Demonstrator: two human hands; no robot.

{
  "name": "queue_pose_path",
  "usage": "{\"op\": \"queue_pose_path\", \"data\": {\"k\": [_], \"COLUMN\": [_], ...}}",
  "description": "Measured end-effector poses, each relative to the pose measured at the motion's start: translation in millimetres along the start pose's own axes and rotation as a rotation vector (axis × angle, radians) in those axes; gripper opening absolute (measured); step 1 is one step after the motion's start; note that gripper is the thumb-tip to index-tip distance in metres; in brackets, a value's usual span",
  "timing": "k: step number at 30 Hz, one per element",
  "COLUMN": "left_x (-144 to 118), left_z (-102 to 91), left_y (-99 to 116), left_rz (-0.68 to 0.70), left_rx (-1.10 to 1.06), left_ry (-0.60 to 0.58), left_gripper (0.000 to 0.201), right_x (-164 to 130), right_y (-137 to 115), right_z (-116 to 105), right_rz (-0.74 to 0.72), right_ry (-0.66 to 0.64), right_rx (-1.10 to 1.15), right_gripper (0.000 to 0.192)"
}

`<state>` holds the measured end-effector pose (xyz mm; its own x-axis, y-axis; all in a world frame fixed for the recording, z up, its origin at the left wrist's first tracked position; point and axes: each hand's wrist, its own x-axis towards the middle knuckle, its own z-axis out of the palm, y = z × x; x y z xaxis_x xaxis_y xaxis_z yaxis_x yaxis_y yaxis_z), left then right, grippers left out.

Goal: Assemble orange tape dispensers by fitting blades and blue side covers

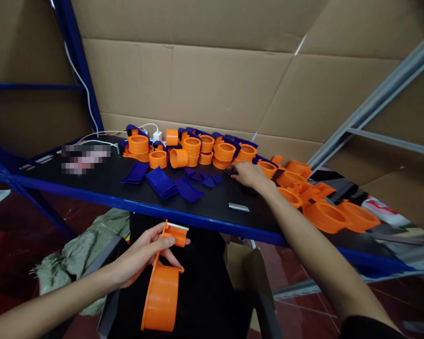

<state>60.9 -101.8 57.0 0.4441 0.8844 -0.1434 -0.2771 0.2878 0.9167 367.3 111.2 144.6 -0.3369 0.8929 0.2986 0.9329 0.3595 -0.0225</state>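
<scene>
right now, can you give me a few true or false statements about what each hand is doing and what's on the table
1. The left hand holds an orange tape dispenser below the table edge. True.
2. The right hand rests in the lap. False: it reaches onto the black table, beside the orange parts.
3. Blue pieces lie on the table. True.
4. A metal blade is held in the right hand. False: it lies loose on the table.
</scene>
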Motion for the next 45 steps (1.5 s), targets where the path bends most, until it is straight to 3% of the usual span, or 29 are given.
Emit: {"op": "queue_pose_path", "data": {"k": [9, 13, 16, 21, 25, 30, 36, 41, 45], "left_x": [1.2, 2.2, 2.1, 0.9, 0.4, -2.0, -2.1, -1.5, -2.5], "left_z": [1.3, 2.9, 4.6, 6.3, 5.5, 7.2, 8.2, 1.8, -1.6], "left_y": [-0.3, 0.3, 1.0, -0.6, -2.0, -1.4, -3.3, -8.1, -13.9], "left_rz": [0.013, 0.053, 0.085, 0.100, 0.095, 0.091, 0.141, 0.136, 0.119], "left_rx": [-0.001, -0.031, -0.059, -0.073, -0.088, -0.051, 0.019, 0.067, 0.097], "left_ry": [0.069, 0.135, 0.142, 0.122, 0.124, 0.091, 0.055, 0.081, 0.081], "left_gripper": [0.039, 0.041, 0.040, 0.039, 0.040, 0.041, 0.039, 0.036, 0.040], "right_x": [-30.0, -67.5, -92.5, -109.7, -114.4, -123.9, -129.5, -134.7, -142.7], "right_y": [-27.9, -68.3, -105.4, -139.8, -137.3, -132.7, -148.1, -160.5, -164.3], "right_z": [-22.3, -28.5, -20.0, 0.7, -1.7, -0.3, 17.4, 20.6, 23.7], "right_rz": [-0.138, -0.432, -0.589, -0.576, -0.599, -0.567, -0.487, -0.429, -0.535], "right_ry": [-0.090, -0.181, -0.126, 0.054, 0.106, 0.071, 0.230, 0.284, 0.314], "right_rx": [0.239, 0.601, 0.654, 0.522, 0.537, 0.475, 0.585, 0.728, 0.684], "right_gripper": [0.031, 0.030, 0.029, 0.030, 0.030, 0.028, 0.016, 0.006, 0.012]}}
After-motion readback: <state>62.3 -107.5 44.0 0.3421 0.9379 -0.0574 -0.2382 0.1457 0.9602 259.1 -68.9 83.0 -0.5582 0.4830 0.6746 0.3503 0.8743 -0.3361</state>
